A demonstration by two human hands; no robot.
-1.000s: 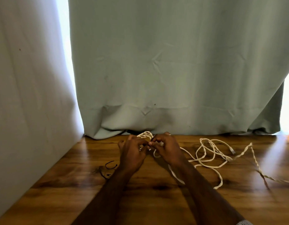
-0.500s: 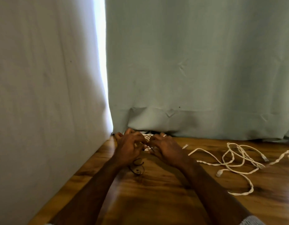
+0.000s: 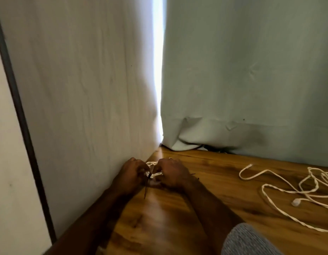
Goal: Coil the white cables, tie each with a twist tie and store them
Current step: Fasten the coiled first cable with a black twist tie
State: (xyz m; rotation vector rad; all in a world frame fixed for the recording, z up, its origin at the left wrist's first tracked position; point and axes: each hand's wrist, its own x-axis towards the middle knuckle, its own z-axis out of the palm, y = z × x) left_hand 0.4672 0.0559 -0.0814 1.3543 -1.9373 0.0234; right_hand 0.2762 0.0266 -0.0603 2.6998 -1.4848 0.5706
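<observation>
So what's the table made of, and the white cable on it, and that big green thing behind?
Table: looks like glossy varnished wood, with grain and shine. Loose white cable: seems braided or twisted cord, matte; the core is hidden. Green curtain: soft matte cloth, creased and folded at the hem.

A small coiled bundle of white braided cable [image 3: 153, 169] is held low over the wooden surface, at its far left corner. A thin dark twist tie [image 3: 147, 184] is seen at the bundle, one end hanging down. A second white braided cable [image 3: 281, 183] lies loose and uncoiled, in open loops, well apart to the right.
</observation>
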